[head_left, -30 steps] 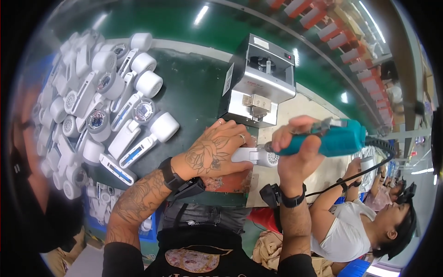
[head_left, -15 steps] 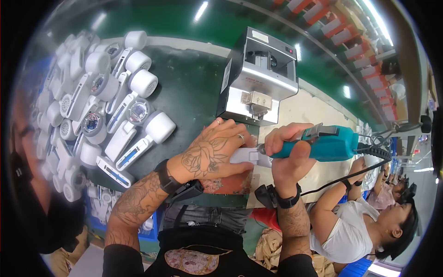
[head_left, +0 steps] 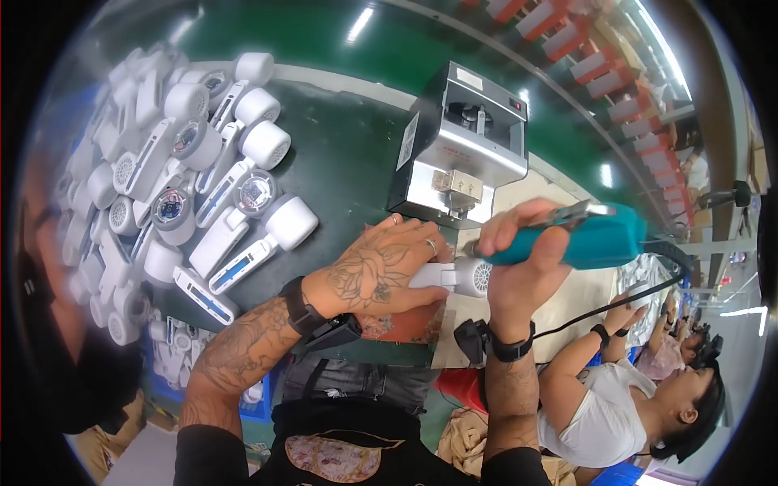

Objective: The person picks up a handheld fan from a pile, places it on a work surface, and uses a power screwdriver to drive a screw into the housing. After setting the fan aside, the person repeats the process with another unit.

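Note:
My left hand (head_left: 381, 271) presses a white handled device (head_left: 472, 277) down on the bench. Its fingers wrap over the handle, hiding most of it, while the round head with a vented grille shows to the right of the hand. In my right hand (head_left: 527, 267) is a teal electric screwdriver (head_left: 596, 236), gripped with thumb and fingers around its body. Its front end points left, just above the device's head. The screwdriver's tip is hidden by my fingers, so I cannot tell whether it touches the device.
Many similar white devices (head_left: 292, 223) are heaped at the left, some with circuit boards exposed. A grey-and-black screw feeder (head_left: 466, 150) stands behind my hands. A black cable (head_left: 600, 301) trails right from the screwdriver. A co-worker (head_left: 608, 405) in white sits at the right.
My right hand and the screwdriver have shifted right, uncovering the device's round grilled head. My left hand keeps its hold on the handle. The whole view has shifted slightly.

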`<state>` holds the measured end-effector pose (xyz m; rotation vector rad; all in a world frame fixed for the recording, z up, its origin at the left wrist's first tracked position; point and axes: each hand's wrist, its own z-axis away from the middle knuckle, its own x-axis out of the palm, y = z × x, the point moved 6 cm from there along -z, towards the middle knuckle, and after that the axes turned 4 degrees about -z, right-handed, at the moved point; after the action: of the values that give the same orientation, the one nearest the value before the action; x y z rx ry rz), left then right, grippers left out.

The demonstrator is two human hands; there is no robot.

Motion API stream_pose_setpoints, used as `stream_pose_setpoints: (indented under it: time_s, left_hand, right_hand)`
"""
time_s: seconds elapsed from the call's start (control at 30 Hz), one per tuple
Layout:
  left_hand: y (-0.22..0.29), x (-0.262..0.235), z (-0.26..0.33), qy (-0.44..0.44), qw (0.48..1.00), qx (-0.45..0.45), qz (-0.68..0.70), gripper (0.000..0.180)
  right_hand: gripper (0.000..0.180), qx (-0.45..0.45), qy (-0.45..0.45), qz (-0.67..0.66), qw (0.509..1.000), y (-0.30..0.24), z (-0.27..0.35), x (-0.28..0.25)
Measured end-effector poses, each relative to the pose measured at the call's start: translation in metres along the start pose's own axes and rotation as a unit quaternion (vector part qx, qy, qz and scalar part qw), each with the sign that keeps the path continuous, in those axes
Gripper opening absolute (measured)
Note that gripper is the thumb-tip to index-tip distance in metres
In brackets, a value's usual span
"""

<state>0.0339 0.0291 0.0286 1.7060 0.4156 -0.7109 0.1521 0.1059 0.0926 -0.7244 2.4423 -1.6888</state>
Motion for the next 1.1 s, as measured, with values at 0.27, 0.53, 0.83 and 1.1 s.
stream_pose_setpoints:
  time_s: [0.27, 0.53, 0.83, 1.1]
  left_hand:
    - [-0.002, 0.002, 0.003, 0.041, 0.999, 0.017, -0.012, 0.029]
    - [-0.003, 0.002, 0.004, 0.065, 0.997, 0.014, -0.025, 0.026]
    - [-0.002, 0.003, 0.001, 0.065, 0.997, 0.029, -0.017, 0.025]
    - [0.003, 0.005, 0.003, 0.033, 0.999, 0.021, -0.035, 0.027]
  right_hand:
    - [0.053, -0.045, -0.008, -0.020, 0.999, 0.018, -0.038, 0.020]
    - [0.053, 0.013, 0.024, -0.006, 1.000, 0.005, -0.019, 0.016]
    - [0.071, 0.031, 0.015, 0.029, 0.999, -0.019, 0.038, -0.008]
    - [0.071, 0.038, 0.018, 0.024, 0.999, -0.017, 0.046, -0.010]
